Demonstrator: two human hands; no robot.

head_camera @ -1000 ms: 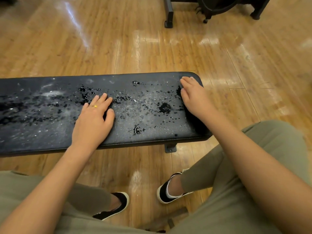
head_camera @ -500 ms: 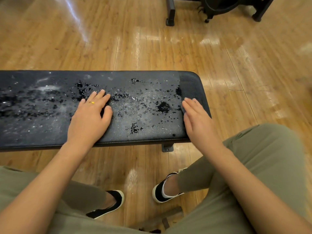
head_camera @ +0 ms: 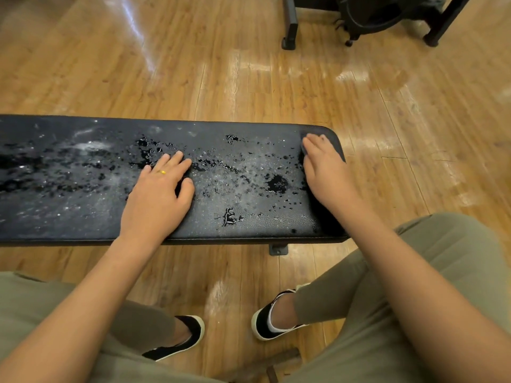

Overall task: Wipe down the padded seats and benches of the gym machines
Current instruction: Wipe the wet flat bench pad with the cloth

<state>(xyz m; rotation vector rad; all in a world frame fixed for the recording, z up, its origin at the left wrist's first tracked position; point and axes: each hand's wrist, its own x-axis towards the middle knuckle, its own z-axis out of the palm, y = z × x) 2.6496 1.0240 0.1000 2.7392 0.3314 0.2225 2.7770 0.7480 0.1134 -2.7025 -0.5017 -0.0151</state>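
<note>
From the head view, the black padded bench (head_camera: 249, 217) ran across the middle of the frame over the wooden floor (head_camera: 249, 78), with the person crouched on its near side. The left grip (head_camera: 157, 197), a bare hand with a gold ring (head_camera: 163, 171), lay wide and flat on the padding around mid-length, fingers spread and holding nothing, much where it had been a second before. The right grip (head_camera: 326, 172) had changed. Half a second earlier it sat near the bench's close edge; now it had slid back out to the far edge at the rounded right end, fingers straight and pressed together on the pad. A dark patch showed just under its fingertips, possibly a cloth, though that could not be told against the black cover. This looked like a back-and-forth wiping stroke across the end of the bench. The narrow strip under that hand appeared matte and free of beads, so that end seemed nearly done. Between the two hands the droplets (head_camera: 221, 172) and a darker puddle (head_camera: 276, 183) sat untouched, and more wet speckling ran off to the left, so most of the surface was judged yet to be wiped. A dark machine frame (head_camera: 290, 23) stood well apart at the top.
</note>
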